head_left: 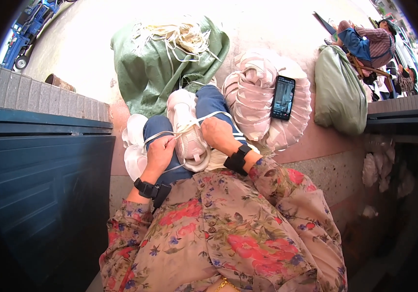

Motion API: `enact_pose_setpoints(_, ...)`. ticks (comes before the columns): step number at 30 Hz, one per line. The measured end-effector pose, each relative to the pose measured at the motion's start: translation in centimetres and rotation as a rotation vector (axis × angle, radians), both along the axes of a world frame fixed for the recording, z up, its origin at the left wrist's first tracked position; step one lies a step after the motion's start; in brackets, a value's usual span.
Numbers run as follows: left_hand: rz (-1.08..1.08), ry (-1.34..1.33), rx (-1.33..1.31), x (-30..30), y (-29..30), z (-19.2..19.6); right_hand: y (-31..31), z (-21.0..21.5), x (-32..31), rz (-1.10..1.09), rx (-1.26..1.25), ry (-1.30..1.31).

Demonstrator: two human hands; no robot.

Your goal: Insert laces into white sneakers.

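Observation:
A pale pink and white sneaker (pixel 190 141) lies lengthwise between my knees, its heel toward me. A cream shoelace (pixel 214 114) runs across it and out to both sides. Left of the sneaker, my left hand (pixel 160 152) is closed with the lace pinched at its fingertips. My right hand (pixel 217 134) is curled into a fist at the shoe's right side, where the lace runs up to it. Its fingertips are turned away from view.
Beyond my knees stands a green woven sack (pixel 145 73) topped with a bundle of cream laces (pixel 184 39). Stacked pale shoes (pixel 250 104) sit to the right, with a phone (pixel 283 97) on them. A full sack (pixel 338 92) and a seated person (pixel 372 44) are farther right. Blue door (pixel 48 185) at left.

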State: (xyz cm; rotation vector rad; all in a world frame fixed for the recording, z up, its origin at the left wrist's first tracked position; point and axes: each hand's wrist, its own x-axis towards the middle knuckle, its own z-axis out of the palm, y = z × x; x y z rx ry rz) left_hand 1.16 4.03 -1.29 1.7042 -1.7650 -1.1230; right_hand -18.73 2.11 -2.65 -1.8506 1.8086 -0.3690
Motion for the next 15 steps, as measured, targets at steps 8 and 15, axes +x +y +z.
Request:
enact_pose_setpoints(8,0.064,0.016,-0.021,-0.1,0.2,-0.1,-0.5,0.1,-0.5,0.169,0.052,0.011)
enact_pose_setpoints(15,0.098,-0.043,-0.092,-0.1,0.3,-0.5,-1.3,-1.6,-0.8,0.23,0.03,-0.081)
